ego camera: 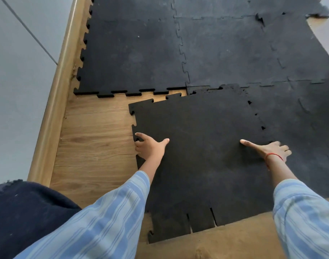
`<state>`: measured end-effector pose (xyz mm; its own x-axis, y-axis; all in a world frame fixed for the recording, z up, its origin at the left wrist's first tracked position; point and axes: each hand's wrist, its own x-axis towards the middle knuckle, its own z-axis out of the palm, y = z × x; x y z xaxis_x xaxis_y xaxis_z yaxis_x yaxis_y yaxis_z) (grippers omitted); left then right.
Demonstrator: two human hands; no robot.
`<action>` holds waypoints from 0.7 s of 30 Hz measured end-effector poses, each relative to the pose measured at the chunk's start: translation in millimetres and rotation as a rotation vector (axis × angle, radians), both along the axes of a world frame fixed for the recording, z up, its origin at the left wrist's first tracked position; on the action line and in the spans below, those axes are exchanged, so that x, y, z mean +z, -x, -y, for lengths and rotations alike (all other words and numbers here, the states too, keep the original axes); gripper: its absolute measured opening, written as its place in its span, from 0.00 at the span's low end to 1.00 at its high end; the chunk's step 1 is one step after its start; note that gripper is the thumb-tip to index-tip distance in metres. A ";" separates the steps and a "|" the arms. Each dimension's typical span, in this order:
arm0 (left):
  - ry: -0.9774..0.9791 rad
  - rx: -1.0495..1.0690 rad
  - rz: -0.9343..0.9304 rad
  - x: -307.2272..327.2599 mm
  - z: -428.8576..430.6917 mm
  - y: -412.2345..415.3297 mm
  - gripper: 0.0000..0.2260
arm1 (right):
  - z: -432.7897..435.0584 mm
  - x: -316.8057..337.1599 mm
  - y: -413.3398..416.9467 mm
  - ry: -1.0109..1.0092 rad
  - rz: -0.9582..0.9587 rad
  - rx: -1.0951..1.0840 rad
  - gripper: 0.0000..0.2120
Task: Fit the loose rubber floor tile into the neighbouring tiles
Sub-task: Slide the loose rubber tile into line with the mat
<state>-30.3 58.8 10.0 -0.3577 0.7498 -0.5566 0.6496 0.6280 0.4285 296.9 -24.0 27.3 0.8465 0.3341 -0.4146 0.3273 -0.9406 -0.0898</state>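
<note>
The loose black rubber tile (199,146) lies askew on the wood floor, its toothed far edge a little short of the laid tile at the far left (133,58) and overlapping the neighbours along its top right and right side (298,116). My left hand (150,146) grips the tile's left edge, fingers curled around the teeth, thumb on top. My right hand (270,150) lies flat and spread over the seam at the tile's right edge. Its near edge has cut slits.
Bare wood floor (96,139) shows left of the loose tile, bounded by a wooden skirting (55,101) and a grey wall (16,71). More laid tiles (225,49) stretch away ahead. Dark blue fabric (25,212) sits at the lower left.
</note>
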 end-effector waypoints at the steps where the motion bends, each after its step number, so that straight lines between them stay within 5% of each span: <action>1: -0.001 0.065 0.037 0.1 -3.8 2.2 0.52 | 0.9 1.4 1.2 -0.009 0.003 -0.013 0.66; 21: -0.006 0.456 0.236 24.4 -26.7 25.1 0.31 | 6.0 15.1 19.3 -0.097 0.010 -0.051 0.66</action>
<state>-55.4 85.6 34.4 -0.5145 0.5497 -0.6581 0.1951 0.8224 0.5344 277.6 -30.1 42.4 0.8674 0.3288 -0.3735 0.2806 -0.9431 -0.1786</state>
